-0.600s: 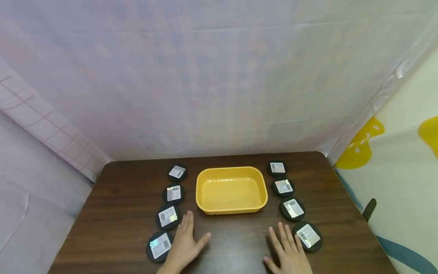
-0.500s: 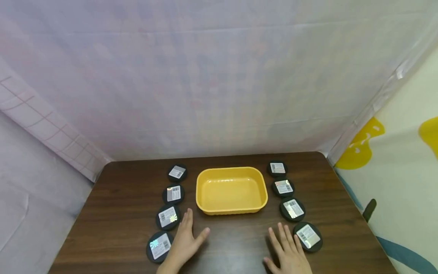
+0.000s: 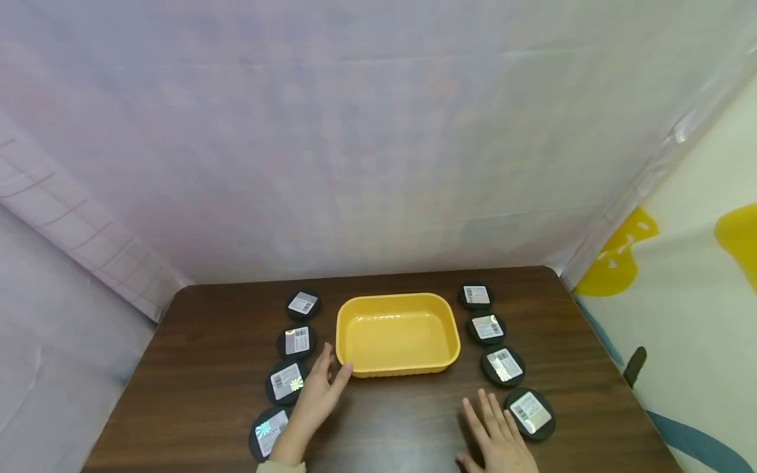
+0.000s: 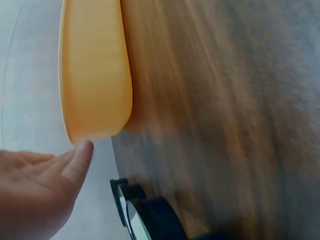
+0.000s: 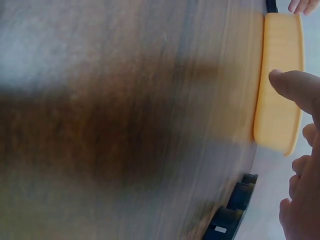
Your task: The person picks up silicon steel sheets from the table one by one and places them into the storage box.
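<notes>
A yellow rectangular tray point(image 3: 397, 368) stands on the table. My left hand point(image 3: 316, 394) is just off its near left corner, thumb and fingers extended and apart, holding nothing. In the left wrist view the thumb tip overlaps the tray's point(image 4: 95, 65) end; whether it touches cannot be told. To the left of that hand runs a column of several flat black round discs with white labels, one being the nearest left disc point(image 3: 269, 433). My right hand point(image 3: 501, 437) is spread low over the table, its fingers beside the nearest right disc point(image 3: 530, 414).
More labelled black discs line the tray's right side, such as the farthest right disc point(image 3: 476, 295). The dark wooden table point(image 3: 177, 368) ends at a pale cloth wall point(image 3: 355, 164) behind. Patterned cloth point(image 3: 698, 315) hangs at the right.
My left hand has moved forward and toward the tray's near left corner, its fingers bending slightly. The right hand stays about where it was. The head view has tilted up slightly.
</notes>
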`<state>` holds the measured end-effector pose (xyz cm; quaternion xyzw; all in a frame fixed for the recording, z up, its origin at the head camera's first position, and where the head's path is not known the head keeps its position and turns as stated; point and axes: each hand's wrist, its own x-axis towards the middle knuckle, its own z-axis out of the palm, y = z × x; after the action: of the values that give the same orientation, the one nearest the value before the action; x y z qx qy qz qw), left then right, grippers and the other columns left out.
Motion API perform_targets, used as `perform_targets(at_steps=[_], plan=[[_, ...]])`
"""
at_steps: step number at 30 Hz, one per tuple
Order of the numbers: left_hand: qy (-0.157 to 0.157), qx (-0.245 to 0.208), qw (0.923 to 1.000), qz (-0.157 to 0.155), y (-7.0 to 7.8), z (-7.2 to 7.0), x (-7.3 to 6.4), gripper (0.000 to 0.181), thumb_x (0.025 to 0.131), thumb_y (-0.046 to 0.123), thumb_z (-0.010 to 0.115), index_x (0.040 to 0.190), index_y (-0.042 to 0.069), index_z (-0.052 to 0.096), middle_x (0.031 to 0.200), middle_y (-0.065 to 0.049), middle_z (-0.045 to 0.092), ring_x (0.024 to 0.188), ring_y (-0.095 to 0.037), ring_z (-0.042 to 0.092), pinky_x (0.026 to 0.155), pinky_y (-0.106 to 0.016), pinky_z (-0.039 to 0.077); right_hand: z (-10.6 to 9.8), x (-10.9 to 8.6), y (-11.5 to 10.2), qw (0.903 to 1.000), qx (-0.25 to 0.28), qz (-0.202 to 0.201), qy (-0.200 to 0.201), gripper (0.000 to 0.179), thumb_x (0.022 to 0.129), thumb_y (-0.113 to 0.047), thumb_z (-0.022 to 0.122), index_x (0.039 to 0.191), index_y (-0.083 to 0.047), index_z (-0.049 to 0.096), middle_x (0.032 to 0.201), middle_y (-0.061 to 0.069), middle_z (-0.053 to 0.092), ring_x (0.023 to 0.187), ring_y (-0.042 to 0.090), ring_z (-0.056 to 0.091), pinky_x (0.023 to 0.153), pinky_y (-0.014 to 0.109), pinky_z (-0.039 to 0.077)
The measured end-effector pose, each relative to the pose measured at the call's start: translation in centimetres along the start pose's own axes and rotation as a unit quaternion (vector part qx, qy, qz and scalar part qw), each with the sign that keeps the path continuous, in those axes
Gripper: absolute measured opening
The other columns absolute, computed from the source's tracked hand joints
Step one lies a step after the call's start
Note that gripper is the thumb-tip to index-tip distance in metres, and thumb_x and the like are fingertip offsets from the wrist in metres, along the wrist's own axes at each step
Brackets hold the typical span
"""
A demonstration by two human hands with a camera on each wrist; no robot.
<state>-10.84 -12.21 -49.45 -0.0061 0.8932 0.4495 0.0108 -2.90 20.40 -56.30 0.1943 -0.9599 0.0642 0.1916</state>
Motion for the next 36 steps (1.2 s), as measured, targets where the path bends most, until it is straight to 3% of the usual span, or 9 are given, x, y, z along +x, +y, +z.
perform_targets(at_steps=[4,10,14,18,21,25,29,32,36], plan=[[0.031,-0.046,0.9982,-0.019,0.0,0.2,1.3,0.07,0.097,0.044,0.041,0.139,-0.011,0.03,0.135,-0.025,0.045,0.11,-0.035,0.056,0.091,-0.045,0.047,0.0,-0.1,0.2,1.0,-0.001,-0.005,-0.002,0.113,0.063,-0.054,0.072,0.151,-0.021,0.009,0.157,0.007,0.003,0.142,0.017,-0.005,0.11,0.025,-0.013],[0.08,-0.119,0.9876,-0.063,0.1,0.5,3.2,0.057,0.1,0.036,0.038,0.132,-0.012,0.042,0.118,-0.029,0.057,0.09,-0.032,0.066,0.084,-0.044,0.051,-0.4,0.0,0.6,0.9999,-0.009,0.007,-0.004,0.118,0.059,-0.053,0.074,0.151,-0.024,0.006,0.153,0.013,0.017,0.142,0.015,-0.008,0.109,0.024,-0.014],[0.092,-0.186,0.9746,-0.085,0.0,0.6,4.2,0.046,0.1,0.023,0.042,0.127,-0.014,0.046,0.113,-0.03,0.058,0.092,-0.034,0.063,0.075,-0.033,0.055,-0.5,0.1,0.9,0.9999,-0.012,0.009,0.003,0.117,0.059,-0.052,0.075,0.151,-0.022,0.009,0.15,0.017,0.024,0.142,0.017,-0.006,0.11,0.025,-0.013],[0.093,-0.214,0.966,-0.111,-0.1,0.6,4.7,0.043,0.099,0.017,0.043,0.128,-0.014,0.045,0.116,-0.031,0.056,0.097,-0.036,0.061,0.074,-0.03,0.055,-0.3,-0.2,1.2,0.9998,-0.016,0.007,0.007,0.118,0.06,-0.053,0.073,0.151,-0.023,0.005,0.152,0.016,0.019,0.142,0.017,-0.007,0.111,0.026,-0.012],[0.097,-0.197,0.9691,-0.112,-0.2,0.7,4.8,0.041,0.099,0.017,0.043,0.125,-0.014,0.048,0.117,-0.03,0.056,0.097,-0.037,0.061,0.076,-0.034,0.055,-0.1,-0.4,1.5,0.9998,-0.017,0.006,0.008,0.118,0.061,-0.054,0.073,0.151,-0.025,0.002,0.155,0.013,0.012,0.141,0.016,-0.009,0.11,0.025,-0.013],[0.115,-0.104,0.985,-0.077,-0.3,0.8,4.9,0.034,0.096,0.015,0.046,0.114,-0.009,0.059,0.109,-0.026,0.061,0.095,-0.038,0.061,0.082,-0.045,0.05,0.1,-0.8,1.9,0.9998,-0.018,0.007,0.008,0.119,0.062,-0.054,0.073,0.151,-0.024,0.001,0.157,0.009,0.003,0.141,0.014,-0.011,0.109,0.024,-0.014],[0.125,-0.03,0.9905,-0.049,-0.3,0.8,5.3,0.028,0.093,0.012,0.049,0.109,-0.007,0.063,0.106,-0.024,0.064,0.098,-0.04,0.059,0.085,-0.05,0.045,0.1,-1.1,2.2,0.9997,-0.021,0.01,0.006,0.118,0.063,-0.053,0.073,0.151,-0.02,0.002,0.157,0.007,0.001,0.141,0.014,-0.012,0.109,0.024,-0.015],[0.112,-0.037,0.9914,-0.056,-0.3,0.7,5.5,0.028,0.093,0.01,0.049,0.11,-0.009,0.061,0.102,-0.024,0.064,0.085,-0.035,0.062,0.077,-0.045,0.049,0.0,-1.1,2.5,0.9997,-0.017,0.017,0.005,0.117,0.063,-0.051,0.074,0.151,-0.019,0.003,0.157,0.007,0.001,0.14,0.013,-0.013,0.108,0.023,-0.016],[0.08,-0.096,0.9882,-0.088,-0.3,0.6,6.0,0.031,0.094,0.01,0.048,0.113,-0.013,0.059,0.098,-0.025,0.063,0.066,-0.022,0.061,0.062,-0.033,0.053,-0.1,-1.4,2.9,0.9995,-0.015,0.029,0.006,0.117,0.063,-0.049,0.076,0.151,-0.02,0.004,0.157,0.006,0.002,0.14,0.012,-0.014,0.107,0.022,-0.016]])
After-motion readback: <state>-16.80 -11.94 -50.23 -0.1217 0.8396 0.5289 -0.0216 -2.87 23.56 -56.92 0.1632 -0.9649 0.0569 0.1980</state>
